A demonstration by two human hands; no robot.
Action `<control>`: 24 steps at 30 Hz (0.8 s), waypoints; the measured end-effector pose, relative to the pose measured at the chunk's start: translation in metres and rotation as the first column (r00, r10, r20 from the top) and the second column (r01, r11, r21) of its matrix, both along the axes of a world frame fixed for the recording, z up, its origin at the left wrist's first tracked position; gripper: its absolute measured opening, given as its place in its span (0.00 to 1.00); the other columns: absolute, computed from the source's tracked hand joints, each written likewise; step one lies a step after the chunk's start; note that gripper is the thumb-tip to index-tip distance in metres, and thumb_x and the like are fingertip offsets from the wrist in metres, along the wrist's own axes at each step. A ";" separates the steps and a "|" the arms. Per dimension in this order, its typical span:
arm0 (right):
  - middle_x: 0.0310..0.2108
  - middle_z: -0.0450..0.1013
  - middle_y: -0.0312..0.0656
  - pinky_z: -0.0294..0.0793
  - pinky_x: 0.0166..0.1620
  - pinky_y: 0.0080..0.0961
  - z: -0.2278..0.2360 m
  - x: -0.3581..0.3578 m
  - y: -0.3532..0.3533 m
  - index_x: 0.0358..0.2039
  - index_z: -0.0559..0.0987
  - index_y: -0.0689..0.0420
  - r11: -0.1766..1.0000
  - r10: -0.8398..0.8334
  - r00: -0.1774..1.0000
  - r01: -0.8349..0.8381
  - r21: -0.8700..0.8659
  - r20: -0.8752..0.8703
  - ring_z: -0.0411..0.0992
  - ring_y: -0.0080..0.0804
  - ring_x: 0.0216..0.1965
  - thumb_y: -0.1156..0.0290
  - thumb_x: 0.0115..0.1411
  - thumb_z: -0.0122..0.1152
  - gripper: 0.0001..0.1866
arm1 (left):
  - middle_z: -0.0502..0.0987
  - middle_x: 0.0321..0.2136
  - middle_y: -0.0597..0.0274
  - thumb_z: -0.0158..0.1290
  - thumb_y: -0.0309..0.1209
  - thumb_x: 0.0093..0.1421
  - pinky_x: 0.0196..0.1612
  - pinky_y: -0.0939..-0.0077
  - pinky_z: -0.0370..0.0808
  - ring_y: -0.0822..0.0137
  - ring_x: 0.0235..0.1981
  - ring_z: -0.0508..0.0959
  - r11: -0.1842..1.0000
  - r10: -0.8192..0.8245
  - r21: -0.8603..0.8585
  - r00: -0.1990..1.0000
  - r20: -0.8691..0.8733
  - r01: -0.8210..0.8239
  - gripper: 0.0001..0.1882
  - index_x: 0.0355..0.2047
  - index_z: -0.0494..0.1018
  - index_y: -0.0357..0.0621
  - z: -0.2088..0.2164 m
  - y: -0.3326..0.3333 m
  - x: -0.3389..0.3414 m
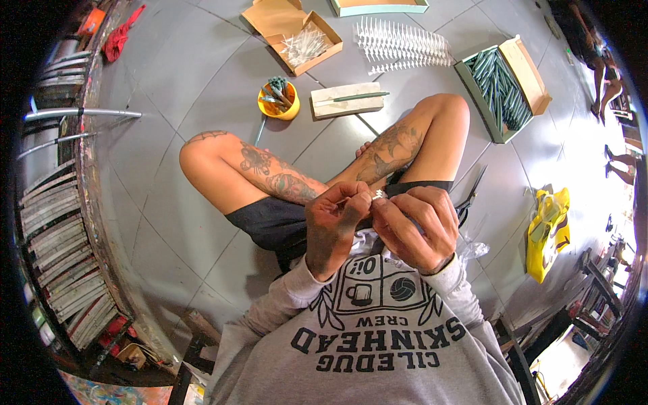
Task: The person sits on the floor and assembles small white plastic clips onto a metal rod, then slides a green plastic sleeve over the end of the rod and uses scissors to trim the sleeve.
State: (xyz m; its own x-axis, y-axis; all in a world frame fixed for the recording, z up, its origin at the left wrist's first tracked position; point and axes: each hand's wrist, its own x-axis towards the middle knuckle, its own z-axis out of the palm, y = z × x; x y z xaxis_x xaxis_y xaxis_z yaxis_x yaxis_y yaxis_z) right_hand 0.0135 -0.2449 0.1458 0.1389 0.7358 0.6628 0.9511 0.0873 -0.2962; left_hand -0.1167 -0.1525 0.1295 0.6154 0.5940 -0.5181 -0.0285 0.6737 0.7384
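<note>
White piece (pixel 379 194) between hands (pixel 335 224) (pixel 420 221), floor (pixel 158 196) around

small pc (pixel 379 194): wht
sweatshirt (pixel 405 388): lt gry, blk print
shorts (pixel 260 219): blk-ish
2 shins (pixel 260 162): dk tattoo patterns
floor (pixel 162 88): gry tiles, dk grid lines
cup (pixel 288 115): yel
block (pixel 347 108): off-wht
sticks (pixel 498 91): dk grn
cardboard box (pixel 273 16): tan
strips (pixel 401 46): wht
bag (pixel 548 233): yel w/ blk marks
rag (pixel 120 39): red

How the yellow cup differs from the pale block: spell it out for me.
The yellow cup is round, while the pale block is long and rectangular. The cup is bright yellow; the block is beige. The cup holds a bunch of slim tools, whereas the block bears a single dark green stick lying along its top. Both rest on the grey floor.
</note>
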 end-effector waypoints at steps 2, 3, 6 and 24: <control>0.31 0.73 0.39 0.74 0.32 0.29 -0.001 -0.001 0.001 0.33 0.81 0.61 1.000 -0.004 1.000 0.004 0.031 -0.007 0.73 0.36 0.30 0.73 0.30 0.69 0.22 | 0.74 0.27 0.71 0.56 0.29 0.62 0.32 0.88 0.68 0.82 0.27 0.70 0.999 0.009 -0.035 1.000 0.020 -0.009 0.08 0.34 0.76 0.34 0.003 0.001 0.001; 0.31 0.73 0.39 0.74 0.32 0.29 -0.002 -0.001 0.001 0.33 0.81 0.61 0.999 -0.006 1.000 0.006 0.046 -0.010 0.73 0.36 0.30 0.73 0.30 0.69 0.23 | 0.73 0.27 0.72 0.56 0.29 0.62 0.31 0.87 0.67 0.82 0.26 0.69 0.999 0.014 -0.052 0.999 0.029 -0.013 0.08 0.33 0.76 0.34 0.004 0.001 0.002; 0.32 0.74 0.40 0.74 0.32 0.29 -0.003 0.000 -0.001 0.34 0.80 0.60 1.000 0.011 1.000 -0.011 0.023 -0.003 0.73 0.36 0.30 0.73 0.29 0.68 0.24 | 0.71 0.25 0.74 0.55 0.28 0.62 0.27 0.87 0.63 0.83 0.24 0.66 0.999 0.012 -0.038 0.999 0.039 -0.010 0.07 0.32 0.76 0.35 0.005 0.002 0.002; 0.30 0.72 0.39 0.72 0.31 0.28 -0.005 0.002 0.004 0.33 0.81 0.61 0.997 0.061 0.997 -0.059 -0.044 0.049 0.73 0.34 0.30 0.74 0.27 0.63 0.24 | 0.70 0.21 0.75 0.55 0.28 0.61 0.20 0.89 0.55 0.86 0.19 0.62 0.988 0.078 -0.138 0.995 0.055 -0.069 0.06 0.33 0.76 0.37 -0.007 -0.004 0.002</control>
State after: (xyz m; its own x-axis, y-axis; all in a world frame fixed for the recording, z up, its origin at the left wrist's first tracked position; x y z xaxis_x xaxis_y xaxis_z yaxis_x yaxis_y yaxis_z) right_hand 0.0160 -0.2410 0.1406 0.0613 0.7695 0.6357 0.9583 0.1328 -0.2531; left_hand -0.1151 -0.1567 0.1228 0.6052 0.5652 -0.5606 -0.1232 0.7622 0.6355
